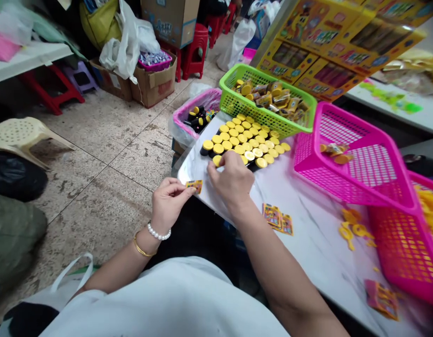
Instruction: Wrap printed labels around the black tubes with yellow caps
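My left hand (170, 202) pinches a small yellow printed card (194, 186) just off the table's near left corner. My right hand (233, 180) is curled over the near edge of a block of small black containers with round yellow caps (242, 138). Its fingertips are hidden, so what they grip cannot be made out. One yellow cap (216, 160) shows right beside the thumb. The containers stand upright in close rows on the white table (307, 248). Near my right forearm lies a small stack of printed cards (276, 218).
A green basket (268, 110) of wrapped yellow-capped pieces stands behind the rows. Pink baskets (349, 185) are on the right, near loose yellow plastic parts (353, 227) and another card stack (381, 299). A lined pink bin (181, 110) sits left. Yellow boxes (307, 51) rise behind.
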The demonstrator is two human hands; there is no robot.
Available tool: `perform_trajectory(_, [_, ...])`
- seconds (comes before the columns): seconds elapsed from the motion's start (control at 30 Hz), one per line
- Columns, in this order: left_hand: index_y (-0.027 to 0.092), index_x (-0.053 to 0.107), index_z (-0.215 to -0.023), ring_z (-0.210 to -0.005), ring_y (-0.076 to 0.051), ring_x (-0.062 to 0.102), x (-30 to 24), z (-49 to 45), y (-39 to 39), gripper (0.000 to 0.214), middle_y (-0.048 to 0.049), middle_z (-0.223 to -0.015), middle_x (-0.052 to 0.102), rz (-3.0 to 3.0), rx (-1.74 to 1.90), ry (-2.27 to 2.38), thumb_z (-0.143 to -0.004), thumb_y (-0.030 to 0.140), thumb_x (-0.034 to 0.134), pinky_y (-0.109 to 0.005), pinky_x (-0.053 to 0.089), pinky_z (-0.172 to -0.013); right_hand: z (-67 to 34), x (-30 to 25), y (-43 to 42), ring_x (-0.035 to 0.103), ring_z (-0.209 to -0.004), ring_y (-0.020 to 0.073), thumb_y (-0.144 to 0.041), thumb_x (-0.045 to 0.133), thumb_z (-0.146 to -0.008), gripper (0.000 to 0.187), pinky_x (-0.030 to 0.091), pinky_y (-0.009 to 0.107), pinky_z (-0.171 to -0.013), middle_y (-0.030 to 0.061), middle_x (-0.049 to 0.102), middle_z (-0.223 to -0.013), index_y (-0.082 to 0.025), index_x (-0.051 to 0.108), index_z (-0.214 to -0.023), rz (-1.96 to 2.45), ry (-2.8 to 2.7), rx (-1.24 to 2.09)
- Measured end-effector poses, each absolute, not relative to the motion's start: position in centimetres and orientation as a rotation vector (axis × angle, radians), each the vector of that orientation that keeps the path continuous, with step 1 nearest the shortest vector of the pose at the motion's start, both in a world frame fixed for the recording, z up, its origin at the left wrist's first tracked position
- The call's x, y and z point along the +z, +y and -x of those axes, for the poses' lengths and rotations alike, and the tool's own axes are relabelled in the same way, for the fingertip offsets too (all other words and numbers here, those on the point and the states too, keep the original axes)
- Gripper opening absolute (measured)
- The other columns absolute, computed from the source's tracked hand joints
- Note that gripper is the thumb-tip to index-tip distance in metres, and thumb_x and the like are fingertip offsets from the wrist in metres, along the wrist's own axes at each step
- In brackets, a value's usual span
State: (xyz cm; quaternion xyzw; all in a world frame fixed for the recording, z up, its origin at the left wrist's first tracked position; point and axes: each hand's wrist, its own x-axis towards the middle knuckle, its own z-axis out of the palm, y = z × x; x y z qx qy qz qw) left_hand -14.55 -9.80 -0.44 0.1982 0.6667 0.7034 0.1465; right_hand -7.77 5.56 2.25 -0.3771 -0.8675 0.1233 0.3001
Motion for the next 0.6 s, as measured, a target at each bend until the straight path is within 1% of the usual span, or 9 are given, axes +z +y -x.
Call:
perform_trajectory(0.07, [0.018, 0.079, -0.067, -0.069, -0.012, 0.061, -0.3, 14.8, -10.0, 0.009, -0.0023, -0.074, 0.067, -0.516, 1.989, 1.930, -0.070, 0.026, 0.083, -0.023, 0.049, -0.064, 5.5, 2.6, 5.0, 0.057, -0.066, 0.0147, -0.031, 0.072, -0.076, 0.026, 0.044, 0.030, -0.062, 0.0012, 0.064, -0.084, -0.020, 0.061, -0.096, 0.945, -2.096, 0.718])
perform_trajectory(0.13, [0.017, 0.080, -0.074, -0.055, -0.009, 0.053, -0.2, 15.1, -10.1, 0.013, -0.0002, -0.063, 0.064, -0.409, 1.905, 1.854, -0.072, 0.030, 0.082, -0.021, 0.041, -0.050, 3.3, 2.7, 4.3, 0.060, -0.066, 0.0137, -0.035, 0.073, -0.076, 0.036, 0.051, 0.031, -0.064, 0.0008, 0.066, -0.088, -0.021, 0.062, -0.108, 0.908, -1.883, 1.177])
perform_trajectory(0.2, [0.015, 0.079, -0.079, -0.042, -0.005, 0.042, 0.1, 15.2, -9.9, 0.020, 0.0030, -0.053, 0.058, -0.294, 1.834, 1.703, -0.071, 0.033, 0.083, -0.019, 0.029, -0.040, 1.5, 2.6, 3.7, 0.062, -0.065, 0.0129, -0.036, 0.074, -0.078, 0.034, 0.054, 0.031, -0.064, 0.0007, 0.068, -0.087, -0.021, 0.067, -0.108, 0.907, -1.694, 1.539])
perform_trajectory(0.27, [0.013, 0.076, -0.078, -0.036, -0.004, 0.039, 0.4, 15.0, -9.3, 0.025, 0.0034, -0.052, 0.058, -0.213, 1.795, 1.526, -0.069, 0.034, 0.084, -0.018, 0.023, -0.036, 0.5, 2.4, 3.2, 0.063, -0.063, 0.0121, -0.035, 0.077, -0.077, 0.029, 0.056, 0.030, -0.065, 0.0003, 0.069, -0.083, -0.021, 0.071, -0.101, 0.912, -1.532, 1.757])
perform_trajectory(0.33, [0.011, 0.071, -0.075, -0.035, -0.003, 0.040, 0.7, 14.6, -8.6, 0.026, 0.0009, -0.057, 0.062, -0.161, 1.738, 1.378, -0.067, 0.032, 0.085, -0.017, 0.021, -0.034, 0.1, 2.3, 3.0, 0.065, -0.063, 0.0123, -0.036, 0.079, -0.074, 0.028, 0.057, 0.030, -0.065, 0.0004, 0.070, -0.083, -0.021, 0.073, -0.097, 0.894, -1.384, 1.880])
perform_trajectory(0.43, [0.009, 0.068, -0.074, -0.033, 0.000, 0.037, 1.2, 13.9, -7.8, 0.024, 0.0009, -0.057, 0.061, -0.074, 1.662, 1.244, -0.069, 0.027, 0.084, -0.014, 0.018, -0.033, -0.1, 2.6, 2.9, 0.068, -0.071, 0.0141, -0.039, 0.081, -0.073, 0.028, 0.060, 0.030, -0.068, 0.0015, 0.072, -0.089, -0.022, 0.075, -0.094, 0.863, -1.252, 1.956])
perform_trajectory(0.5, [0.009, 0.066, -0.074, -0.033, 0.001, 0.036, 1.6, 13.6, -7.5, 0.022, 0.0022, -0.055, 0.059, -0.022, 1.662, 1.189, -0.069, 0.022, 0.083, -0.013, 0.018, -0.033, -0.3, 2.8, 2.8, 0.070, -0.079, 0.0153, -0.040, 0.081, -0.074, 0.027, 0.061, 0.030, -0.074, 0.0019, 0.073, -0.092, -0.022, 0.075, -0.093, 0.836, -1.235, 1.952])
perform_trajectory(0.6, [0.008, 0.065, -0.071, -0.036, 0.001, 0.037, 2.1, 13.4, -7.3, 0.019, 0.0031, -0.055, 0.056, 0.024, 1.655, 1.079, -0.071, 0.017, 0.081, -0.010, 0.020, -0.033, -0.4, 2.8, 2.7, 0.071, -0.091, 0.0178, -0.039, 0.078, -0.077, 0.023, 0.059, 0.033, -0.087, 0.0032, 0.076, -0.095, -0.023, 0.075, -0.093, 0.794, -1.308, 1.904])
